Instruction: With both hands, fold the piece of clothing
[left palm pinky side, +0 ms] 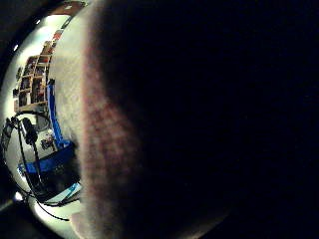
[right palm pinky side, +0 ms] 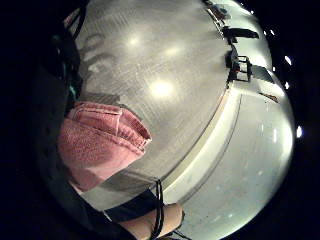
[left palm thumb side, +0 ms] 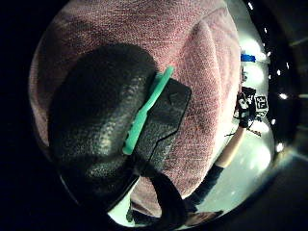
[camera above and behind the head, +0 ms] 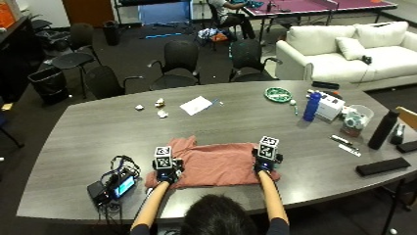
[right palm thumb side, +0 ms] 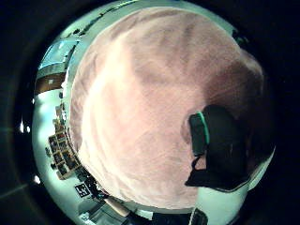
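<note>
A salmon-pink garment (camera above and behind the head: 218, 166) lies partly folded on the grey table (camera above and behind the head: 261, 122), close to the front edge. My left hand (camera above and behind the head: 167, 175) grips its left end, where a sleeve sticks out toward the far side. My right hand (camera above and behind the head: 265, 166) grips its right end. In the left thumb side palm view the gloved thumb (left palm thumb side: 96, 125) presses on the cloth (left palm thumb side: 202, 57). In the left little finger side view the cloth (left palm pinky side: 104, 139) covers nearly everything. The right thumb (right palm thumb side: 220, 140) lies on the cloth (right palm thumb side: 140, 117). A hemmed edge (right palm pinky side: 100, 140) shows beside bare table (right palm pinky side: 165, 60).
A black device with cables (camera above and behind the head: 114, 183) sits just left of my left hand. Farther off stand a blue bottle (camera above and behind the head: 312, 106), a green plate (camera above and behind the head: 278, 94), a white paper (camera above and behind the head: 196, 105), a black bottle (camera above and behind the head: 381, 129) and a black case (camera above and behind the head: 383, 166). Pens (camera above and behind the head: 344, 143) lie at the right.
</note>
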Tool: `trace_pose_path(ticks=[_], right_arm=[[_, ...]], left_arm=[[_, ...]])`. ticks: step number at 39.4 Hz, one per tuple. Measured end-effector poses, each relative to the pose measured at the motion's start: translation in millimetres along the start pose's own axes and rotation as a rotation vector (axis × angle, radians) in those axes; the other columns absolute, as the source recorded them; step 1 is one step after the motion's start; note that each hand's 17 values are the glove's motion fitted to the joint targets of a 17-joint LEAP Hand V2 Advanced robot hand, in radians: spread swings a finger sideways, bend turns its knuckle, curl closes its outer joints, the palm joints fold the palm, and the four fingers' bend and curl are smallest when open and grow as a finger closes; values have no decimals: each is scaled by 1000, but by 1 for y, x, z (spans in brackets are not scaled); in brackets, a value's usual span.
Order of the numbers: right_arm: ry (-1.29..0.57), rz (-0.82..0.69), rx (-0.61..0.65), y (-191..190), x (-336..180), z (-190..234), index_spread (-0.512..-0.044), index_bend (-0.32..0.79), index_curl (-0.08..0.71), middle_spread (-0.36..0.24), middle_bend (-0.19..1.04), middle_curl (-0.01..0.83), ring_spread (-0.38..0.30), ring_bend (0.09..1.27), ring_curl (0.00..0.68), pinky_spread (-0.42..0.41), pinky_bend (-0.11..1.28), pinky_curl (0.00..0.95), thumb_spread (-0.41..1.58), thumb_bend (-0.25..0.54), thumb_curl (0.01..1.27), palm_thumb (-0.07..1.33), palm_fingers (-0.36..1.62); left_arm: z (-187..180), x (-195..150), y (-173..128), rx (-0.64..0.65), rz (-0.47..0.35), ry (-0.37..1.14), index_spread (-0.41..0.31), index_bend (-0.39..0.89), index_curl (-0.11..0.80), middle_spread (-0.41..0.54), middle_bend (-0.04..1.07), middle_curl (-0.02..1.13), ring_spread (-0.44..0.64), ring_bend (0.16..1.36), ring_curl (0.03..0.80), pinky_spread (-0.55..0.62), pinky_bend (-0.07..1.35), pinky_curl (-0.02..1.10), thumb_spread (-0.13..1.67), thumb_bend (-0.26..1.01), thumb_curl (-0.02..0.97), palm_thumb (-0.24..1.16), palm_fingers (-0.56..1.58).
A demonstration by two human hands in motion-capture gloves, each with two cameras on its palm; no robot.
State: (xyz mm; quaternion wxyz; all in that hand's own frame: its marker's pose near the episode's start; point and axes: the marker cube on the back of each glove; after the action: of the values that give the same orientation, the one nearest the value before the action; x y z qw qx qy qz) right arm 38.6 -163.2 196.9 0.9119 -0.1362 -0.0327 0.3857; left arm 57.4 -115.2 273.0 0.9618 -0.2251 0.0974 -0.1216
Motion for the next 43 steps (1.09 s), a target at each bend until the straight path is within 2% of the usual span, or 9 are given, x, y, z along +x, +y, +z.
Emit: trace_pose_path(ticks=[2,7,13,16,23,30,34,40,43], right_arm=[[-5,-23,28,2,-5,-1,-118,36,102,-50,341,452,-146,687,436,-166,788,385,1315,46,396,701,908],[18,-72,94,6,-11,-2,-158,157,162,-115,370,475,-196,732,459,-262,729,384,1277,127,437,898,1216],[56,-71,95,7,4,-6,-198,180,225,-166,386,496,-221,729,477,-316,693,388,1184,120,462,972,1270],[62,-68,126,2,20,-14,-212,180,249,-180,376,498,-228,725,478,-333,684,388,1142,101,471,983,1280],[121,51,142,-4,73,-35,-231,164,288,-205,382,508,-238,722,478,-355,671,389,1103,82,480,1026,1296],[0,139,166,-12,104,-81,-241,160,315,-218,384,515,-239,716,478,-356,664,391,1092,54,481,1039,1285],[-54,73,217,-9,76,-128,-239,148,324,-215,373,517,-239,711,479,-347,676,399,1046,20,491,1028,1263],[-31,-45,316,49,0,-195,-231,132,328,-213,373,522,-237,733,485,-344,663,400,891,-28,527,1017,1266],[-8,-97,330,78,-43,-211,-229,135,331,-213,376,525,-236,740,487,-344,655,401,833,-30,544,1016,1272]], left_arm=[[-1,0,-1,17,-6,8,-34,162,406,201,145,262,411,480,368,435,236,334,1231,-28,265,25,17],[-5,0,-1,63,-17,28,-24,171,399,218,156,255,434,492,358,447,246,334,1229,-20,259,14,11],[-18,3,11,30,55,99,-19,192,399,229,157,247,437,512,348,447,257,334,1233,0,265,58,69],[-29,0,22,-16,50,126,-22,190,400,224,169,251,435,517,344,437,253,333,1240,3,269,86,100],[-47,-6,35,-6,84,168,-26,181,398,217,164,254,422,520,338,426,257,337,1251,-6,268,115,124],[-61,-19,55,-11,100,163,-27,187,398,214,161,257,416,523,331,422,258,340,1257,-9,267,133,141],[-80,-33,61,72,86,154,-27,187,400,209,161,256,413,520,326,421,254,339,1263,-11,266,138,145],[-89,-46,23,243,161,201,-27,183,400,208,158,255,407,528,321,415,249,339,1269,-12,263,142,150],[-100,-53,38,230,133,192,-28,187,401,207,155,253,406,527,318,413,251,340,1270,-12,262,143,154]])
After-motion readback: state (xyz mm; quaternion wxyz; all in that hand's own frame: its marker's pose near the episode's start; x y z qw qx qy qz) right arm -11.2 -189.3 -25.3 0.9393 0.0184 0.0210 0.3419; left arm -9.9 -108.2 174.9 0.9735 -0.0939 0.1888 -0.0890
